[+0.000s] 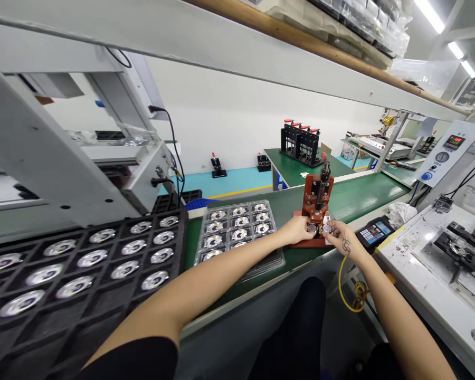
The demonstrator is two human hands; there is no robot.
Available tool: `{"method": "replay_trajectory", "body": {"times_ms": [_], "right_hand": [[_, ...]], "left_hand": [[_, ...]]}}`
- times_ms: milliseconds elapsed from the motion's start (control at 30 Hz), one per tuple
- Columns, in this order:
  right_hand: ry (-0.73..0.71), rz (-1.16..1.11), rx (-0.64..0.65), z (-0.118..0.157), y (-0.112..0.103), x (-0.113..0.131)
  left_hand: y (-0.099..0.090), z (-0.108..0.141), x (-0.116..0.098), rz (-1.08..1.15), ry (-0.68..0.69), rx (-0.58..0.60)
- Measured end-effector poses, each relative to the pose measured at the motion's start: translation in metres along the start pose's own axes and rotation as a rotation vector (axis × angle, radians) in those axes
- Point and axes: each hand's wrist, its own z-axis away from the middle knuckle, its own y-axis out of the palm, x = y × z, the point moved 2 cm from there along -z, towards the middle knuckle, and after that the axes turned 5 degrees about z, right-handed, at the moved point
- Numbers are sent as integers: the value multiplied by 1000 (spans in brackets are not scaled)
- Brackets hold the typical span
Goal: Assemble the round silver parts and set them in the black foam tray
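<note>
Small round silvery pieces [326, 228] between the fingers [334, 226]: detail too small to read. Just beyond, red metal lever press [309, 187]: base partly hidden by left hand [298, 230], right hand [342, 239]. Left of fingers, clear plastic tray [276, 262]: near cells under bare left forearm [221, 272]. Farther left, black compartmented tray [45, 328]: blurred, cut off at edge.

Assembly workshop, press [309, 201] (red), part trays [106, 302]

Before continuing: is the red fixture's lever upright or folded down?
Upright: the lever points up, its red tip above the red fixture's back plate.
</note>
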Motion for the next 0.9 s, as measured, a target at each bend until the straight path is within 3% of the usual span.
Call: {"method": "replay_trajectory", "body": {"times_ms": [167,300,400,500,600,733,833,900], "right_hand": [[-39,-5,121,-22,17,-4],[-102,-10,197,-39,24,7],[-127,-5,215,-41,21,17],[-85,27,188,-37,0,21],[16,72,87,-46,-41,22],[132,96,-213,-105,-99,43],[94,-7,-194,-165,-115,85],[45,-228,-165,-185,-117,120]], "left_hand": [[-45,36,6,-8,-35,-20],[-90,70,10,3,-12,-140],[-117,97,17,182,-57,-215],[-140,128,28,529,-199,-270],[-166,165,34,710,-238,-430],[-198,208,34,547,-251,-635],[-216,234,38,286,-275,-711],[-226,255,48,143,-312,-752]]}}
